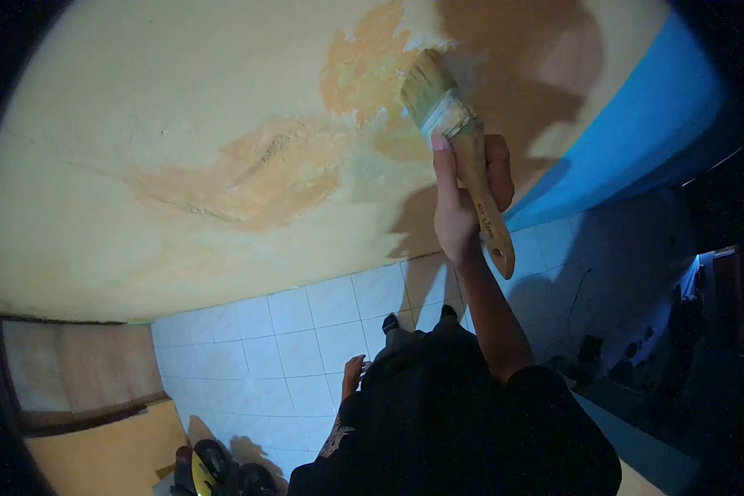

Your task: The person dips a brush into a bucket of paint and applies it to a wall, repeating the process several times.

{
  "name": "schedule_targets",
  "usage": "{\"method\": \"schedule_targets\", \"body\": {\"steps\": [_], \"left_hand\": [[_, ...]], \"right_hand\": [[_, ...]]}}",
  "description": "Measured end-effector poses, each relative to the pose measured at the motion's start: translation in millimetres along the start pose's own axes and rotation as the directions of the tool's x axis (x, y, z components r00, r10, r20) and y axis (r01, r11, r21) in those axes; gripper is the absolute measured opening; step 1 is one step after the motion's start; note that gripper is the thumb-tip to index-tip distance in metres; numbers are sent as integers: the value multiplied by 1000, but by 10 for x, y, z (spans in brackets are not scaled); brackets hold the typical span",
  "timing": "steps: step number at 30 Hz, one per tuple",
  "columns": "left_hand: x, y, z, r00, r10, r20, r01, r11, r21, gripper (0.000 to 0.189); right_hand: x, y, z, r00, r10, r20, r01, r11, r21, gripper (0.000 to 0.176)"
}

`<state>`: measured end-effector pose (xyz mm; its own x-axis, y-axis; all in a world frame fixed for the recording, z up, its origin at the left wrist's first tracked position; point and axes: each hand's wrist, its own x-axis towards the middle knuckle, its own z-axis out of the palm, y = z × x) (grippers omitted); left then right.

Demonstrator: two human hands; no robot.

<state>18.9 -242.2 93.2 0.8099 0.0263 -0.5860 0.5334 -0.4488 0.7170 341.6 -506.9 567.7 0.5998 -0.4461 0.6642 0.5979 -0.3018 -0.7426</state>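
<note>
My right hand (463, 194) is closed around the wooden handle of a wide paintbrush (474, 161), thumb near the metal band. The brush tilts up and to the left, its bristles at the wall (248, 74), against a patch of orange and pale yellow paint (364, 66). Lower on the wall is another orange patch (277, 186) with a rough, cracked surface. My left hand (355, 372) hangs low beside my body, fingers loosely apart, with nothing visible in it.
White floor tiles (293, 335) meet the wall's base. A blue wall section (612, 124) curves down on the right. A brown wooden door or panel (83, 364) is at the left. Dark and yellow objects (202, 471) sit at bottom left. Clutter fills the dark right side.
</note>
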Motion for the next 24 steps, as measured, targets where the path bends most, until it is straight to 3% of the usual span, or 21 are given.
{"method": "schedule_targets", "body": {"steps": [1, 2, 3, 4, 6, 7, 9, 10, 13, 14, 15, 16, 17, 18, 20, 22, 24], "left_hand": [[7, -88, 0, 1000, 0, -1, 0, 1000, -4, 32], [-6, -151, -10, 987, 161, -5, -156, 968, 196, 31], [-15, -213, -4, 949, 313, 24, -298, 873, 387, 31], [-65, -112, -4, 950, 312, 22, -297, 874, 385, 31], [-143, 237, -46, 987, 160, -2, -155, 959, 237, 31], [-91, 258, -49, 987, 160, -9, -154, 960, 233, 31], [-105, 249, -12, 995, -82, -48, 75, 986, -147, 31], [-116, 200, 10, 995, -89, -48, 81, 985, -152, 31], [14, -53, 11, 998, 1, -55, -3, 1000, -30, 29], [33, -254, 23, 970, 234, -72, -211, 949, 236, 27], [33, -360, 38, 893, 450, -27, -382, 787, 484, 28], [16, -279, 54, 893, 450, -29, -382, 789, 482, 28], [-16, -105, 60, 964, 252, -84, -229, 949, 217, 28], [-33, 2, 48, 996, 38, -78, -43, 997, -69, 27], [-9, -55, 69, 995, 27, -96, -39, 991, -129, 28], [17, -126, 136, 994, 0, -107, -21, 980, -196, 28], [55, -228, 146, 995, 2, -103, -13, 994, -104, 28]], "right_hand": [[15, 42, 27, 997, -30, -64, 32, 999, 35, 15], [-49, 102, 45, 998, -31, -61, 33, 999, 36, 15], [-157, 201, 72, 998, -69, 15, 69, 997, -37, 15], [-247, 278, 90, 991, -101, 92, 110, 988, -107, 15], [-383, 329, 83, 989, -95, 115, 101, 994, -50, 16], [-375, 278, 97, 986, -90, 142, 90, 996, 8, 17], [-304, 182, 49, 988, -55, 142, 58, 998, -20, 17], [-232, 88, 21, 991, -22, 130, 29, 998, -52, 17], [9, -61, -14, 994, -68, 87, 67, 998, 10, 16], [35, -72, 2, 990, -86, 111, 99, 988, -117, 16], [-11, 2, 22, 990, -88, 114, 101, 988, -116, 16], [-124, 155, 49, 980, -139, 139, 155, 981, -112, 16], [-233, 294, 70, 968, -190, 162, 209, 972, -107, 16], [-354, 387, 59, 968, -192, 162, 210, 972, -106, 16], [-478, 399, 34, 977, -119, 177, 133, 989, -70, 15], [-417, 309, -3, 971, -164, 174, 178, 982, -69, 15], [-256, 71, -9, 967, -196, 166, 210, 975, -76, 15]]}}
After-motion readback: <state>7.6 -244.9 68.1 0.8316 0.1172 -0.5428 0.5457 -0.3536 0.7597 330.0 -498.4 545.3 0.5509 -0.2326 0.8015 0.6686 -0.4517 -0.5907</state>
